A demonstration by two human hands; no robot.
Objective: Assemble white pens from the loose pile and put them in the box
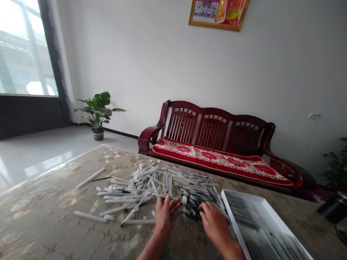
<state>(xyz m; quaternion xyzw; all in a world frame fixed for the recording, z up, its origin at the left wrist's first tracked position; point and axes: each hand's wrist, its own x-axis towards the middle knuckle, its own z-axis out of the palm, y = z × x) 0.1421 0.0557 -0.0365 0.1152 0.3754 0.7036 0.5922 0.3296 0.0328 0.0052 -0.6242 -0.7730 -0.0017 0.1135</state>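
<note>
A heap of white pen barrels and dark pen parts (162, 184) is spread over the brown patterned table (48, 213). My left hand (164, 215) rests at the near edge of the heap, its fingers curled around a white pen barrel (165, 196). My right hand (214, 220) lies just to the right, fingers bent down into the dark pen parts (193, 208); what they hold, if anything, is hidden. A white tray (230, 206) with rows of dark pens stands right beside my right hand.
A dark red wooden bench (217, 133) with a red patterned cushion stands behind the table. A potted plant (98, 112) is by the window at the left, another plant (337, 169) at the far right. A framed picture (218, 12) hangs on the wall.
</note>
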